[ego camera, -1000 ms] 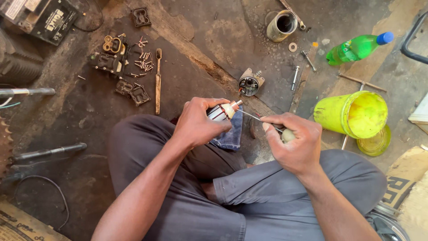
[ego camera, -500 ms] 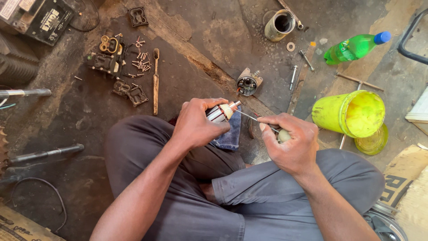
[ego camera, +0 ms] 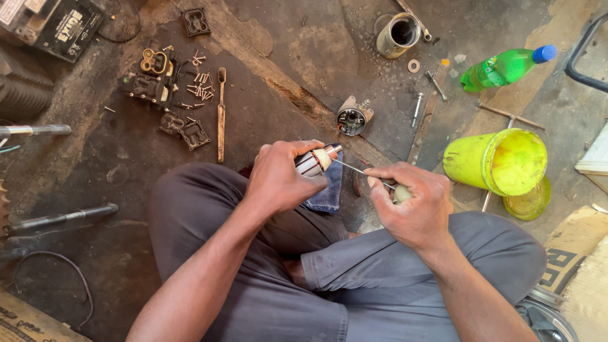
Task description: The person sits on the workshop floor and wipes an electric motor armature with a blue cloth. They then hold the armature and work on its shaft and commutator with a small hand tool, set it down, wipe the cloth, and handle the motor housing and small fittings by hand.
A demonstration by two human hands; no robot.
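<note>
While it lies over the person's left knee on a folded blue cloth, the motor armature is wrapped by the left hand, fingers curled fully round its body so only the copper-coloured end pokes out. The right hand is closed round the pale handle of a thin screwdriver, whose tip touches that exposed end. Just beyond the hands, a small round metal housing sits on the dark floor. Farther right stand a yellow plastic tub and a green bottle lying on its side. Well off to the left are loose screws, black carburettor-like parts and a wooden-handled brush.
</note>
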